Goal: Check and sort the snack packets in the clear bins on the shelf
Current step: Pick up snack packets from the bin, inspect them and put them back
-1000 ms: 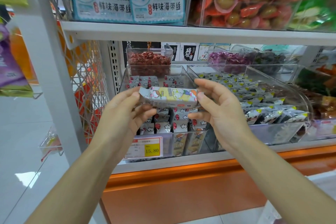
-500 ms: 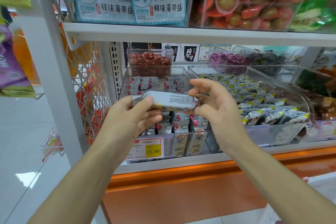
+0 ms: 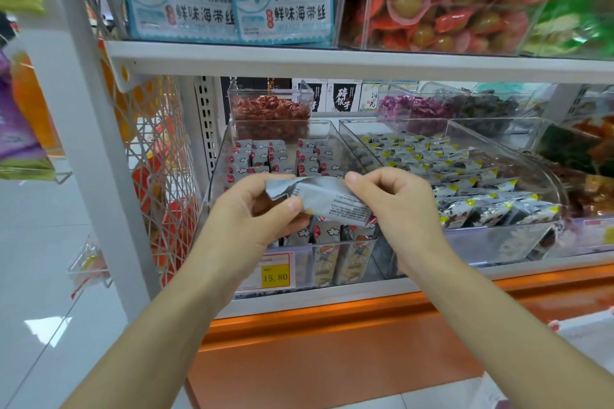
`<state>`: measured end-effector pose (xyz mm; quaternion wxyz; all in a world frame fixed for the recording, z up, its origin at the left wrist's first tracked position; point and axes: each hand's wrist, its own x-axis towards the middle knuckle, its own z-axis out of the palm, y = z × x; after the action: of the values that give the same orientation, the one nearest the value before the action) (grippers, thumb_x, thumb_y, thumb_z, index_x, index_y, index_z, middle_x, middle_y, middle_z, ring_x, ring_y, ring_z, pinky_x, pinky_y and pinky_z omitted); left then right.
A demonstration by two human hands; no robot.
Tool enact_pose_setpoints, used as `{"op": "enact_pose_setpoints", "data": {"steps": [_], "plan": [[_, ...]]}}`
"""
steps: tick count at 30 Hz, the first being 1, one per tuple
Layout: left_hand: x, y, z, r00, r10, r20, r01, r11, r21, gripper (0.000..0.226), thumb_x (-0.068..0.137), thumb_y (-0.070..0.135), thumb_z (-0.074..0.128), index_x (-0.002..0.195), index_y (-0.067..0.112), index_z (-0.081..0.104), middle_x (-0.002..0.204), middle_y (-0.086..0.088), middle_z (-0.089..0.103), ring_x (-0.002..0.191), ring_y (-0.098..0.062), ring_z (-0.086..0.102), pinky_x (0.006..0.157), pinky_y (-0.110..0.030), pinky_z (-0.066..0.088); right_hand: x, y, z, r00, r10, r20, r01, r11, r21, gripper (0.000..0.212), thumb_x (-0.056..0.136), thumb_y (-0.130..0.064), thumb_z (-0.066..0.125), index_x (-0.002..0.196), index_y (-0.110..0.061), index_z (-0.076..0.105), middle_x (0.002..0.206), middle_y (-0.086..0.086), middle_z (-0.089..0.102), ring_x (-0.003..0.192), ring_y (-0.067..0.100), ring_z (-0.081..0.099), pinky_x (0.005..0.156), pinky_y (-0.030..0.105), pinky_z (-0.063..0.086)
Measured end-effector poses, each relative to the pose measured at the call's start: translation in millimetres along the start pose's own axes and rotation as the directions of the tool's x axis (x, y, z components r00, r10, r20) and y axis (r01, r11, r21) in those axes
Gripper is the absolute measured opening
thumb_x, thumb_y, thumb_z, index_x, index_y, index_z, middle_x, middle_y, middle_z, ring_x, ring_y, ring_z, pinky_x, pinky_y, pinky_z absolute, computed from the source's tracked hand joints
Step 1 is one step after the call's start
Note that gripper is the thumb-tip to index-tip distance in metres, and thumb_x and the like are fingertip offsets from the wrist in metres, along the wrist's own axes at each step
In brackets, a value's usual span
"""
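A small silver snack packet (image 3: 327,199) is held up in front of the shelf, its printed grey back facing me. My left hand (image 3: 255,212) pinches its left end between thumb and fingers. My right hand (image 3: 398,199) pinches its right end, fingers curled over the top edge. Just behind and below stands the clear bin (image 3: 229,143) filled with rows of matching grey packets with red marks. A second clear bin (image 3: 531,242) to the right holds several black-and-white packets with yellow corners.
A yellow price tag (image 3: 275,277) reading 15.80 sits on the left bin's front. A small clear box of red snacks (image 3: 269,109) stands behind. The white upper shelf (image 3: 332,60) carries seaweed packs and egg snacks. A white upright post (image 3: 83,109) and orange base (image 3: 332,359) frame the shelf.
The packet has been turned over between both hands, from its colourful cartoon front to its grey printed back. Both hands stayed at its ends.
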<state>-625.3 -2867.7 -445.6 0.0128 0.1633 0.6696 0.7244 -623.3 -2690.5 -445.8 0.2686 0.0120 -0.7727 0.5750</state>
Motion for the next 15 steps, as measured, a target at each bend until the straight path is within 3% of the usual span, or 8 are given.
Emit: {"op": "enact_pose_setpoints", "data": {"steps": [3, 6, 9, 11, 13, 15], "plan": [[0.4, -1.4, 1.3, 1.000, 0.024, -0.008, -0.023, 0.997, 0.077, 0.022, 0.090, 0.007, 0.056, 0.108, 0.016, 0.065, 0.097, -0.001, 0.073, 0.088, -0.013, 0.070, 0.074, -0.018, 0.054, 0.2, 1.7, 1.2, 1.000, 0.013, -0.012, -0.013, 1.000, -0.016, 0.034, 0.085, -0.027, 0.066, 0.064, -0.001, 0.062, 0.068, 0.016, 0.061, 0.063, 0.015, 0.055, 0.063, 0.028, 0.047], [1.6, -1.8, 0.7, 0.998, 0.032, -0.060, -0.026, 0.994, 0.102, 0.019, 0.091, 0.011, 0.055, 0.105, 0.017, 0.067, 0.094, 0.001, 0.074, 0.085, -0.011, 0.070, 0.073, -0.019, 0.055, -0.2, 2.2, 1.5, 1.000, 0.010, 0.029, -0.010, 1.000, -0.002, 0.028, 0.086, -0.029, 0.064, 0.066, -0.009, 0.066, 0.065, 0.002, 0.061, 0.063, 0.006, 0.055, 0.059, 0.020, 0.046], [4.6, 0.9, -1.8, 0.984, 0.001, -0.180, 0.004, 1.000, 0.028, 0.016, 0.093, 0.013, 0.053, 0.097, 0.013, 0.069, 0.084, 0.001, 0.074, 0.079, -0.013, 0.071, 0.066, -0.016, 0.055, -1.5, 1.7, 0.7, 0.985, 0.007, 0.173, -0.034, 0.987, 0.157, 0.008, 0.084, -0.021, 0.066, 0.091, -0.023, 0.069, 0.092, -0.004, 0.069, 0.087, 0.011, 0.065, 0.075, 0.026, 0.056], [6.9, 4.8, -4.7, 0.969, -0.036, -0.243, 0.041, 0.999, 0.015, 0.018, 0.094, 0.019, 0.052, 0.091, 0.013, 0.068, 0.076, -0.002, 0.074, 0.071, -0.015, 0.071, 0.060, -0.017, 0.055, -2.4, 3.1, 1.2, 0.977, -0.023, 0.213, -0.028, 0.972, 0.233, 0.029, 0.080, -0.008, 0.071, 0.102, -0.025, 0.064, 0.104, -0.004, 0.069, 0.096, 0.009, 0.066, 0.077, 0.021, 0.055], [9.1, 7.9, -7.0, 0.968, -0.034, -0.248, 0.061, 0.993, 0.101, 0.023, 0.095, 0.027, 0.050, 0.089, 0.013, 0.067, 0.065, -0.004, 0.071, 0.056, -0.015, 0.068, 0.053, -0.020, 0.054, -1.7, 0.8, 3.8, 0.985, -0.036, 0.171, -0.014, 0.959, 0.283, 0.029, 0.078, -0.003, 0.071, 0.098, -0.021, 0.063, 0.097, -0.003, 0.071, 0.089, 0.007, 0.068, 0.071, 0.016, 0.053], [14.0, 9.3, -10.1, 0.966, 0.088, -0.242, 0.011, 0.924, 0.382, 0.030, 0.095, 0.036, 0.046, 0.092, 0.013, 0.065, 0.060, -0.003, 0.067, 0.048, -0.011, 0.061, 0.046, -0.022, 0.049, 3.8, -3.8, 7.3, 0.993, -0.008, 0.119, -0.033, 0.939, 0.342, 0.019, 0.080, -0.003, 0.069, 0.094, -0.015, 0.063, 0.088, 0.001, 0.073, 0.081, 0.012, 0.071, 0.066, 0.017, 0.054]]}}
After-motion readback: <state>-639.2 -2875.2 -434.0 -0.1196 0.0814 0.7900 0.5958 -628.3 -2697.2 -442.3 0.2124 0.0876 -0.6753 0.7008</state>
